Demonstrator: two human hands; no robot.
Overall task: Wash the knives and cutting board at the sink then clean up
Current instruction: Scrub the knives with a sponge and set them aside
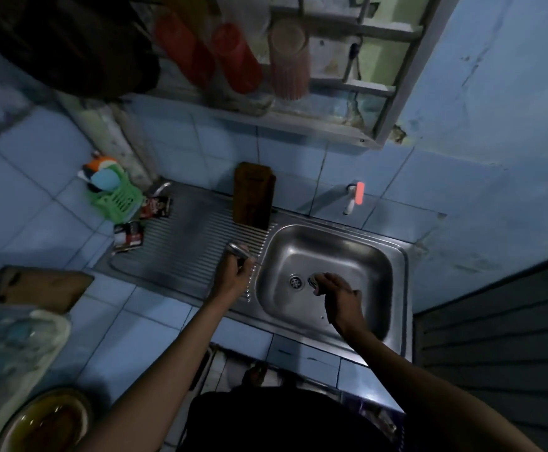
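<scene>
Standing at the sink (396,256), the person works with both arms stretched over it, and everything can be placed against that steel basin. Far to its left, on the tiled counter, a wooden cutting board (41,288) lies flat, apparently not yet brought over for washing. Nearer, at the back left corner of the draining rack, a green basket (119,200) holds sponges within easy reach. A second, darker board (253,194) stands upright against the wall just left of the basin, probably propped there to drip dry.

On the ribbed drainer beside the basin's left rim, the left hand (233,275) curls round a shiny metal handle (238,251), seemingly a knife; the blade is too dim to make out. Holding it over the drainer would let runoff flow back into the bowl.

Inside the basin, just right of the drain (296,282), the right hand (334,288) has its fingers curled over a small grey object (315,282), perhaps a scrubber; what it is cannot be told. The tap (352,197) juts from the wall behind the basin, and no running water is visible.
</scene>
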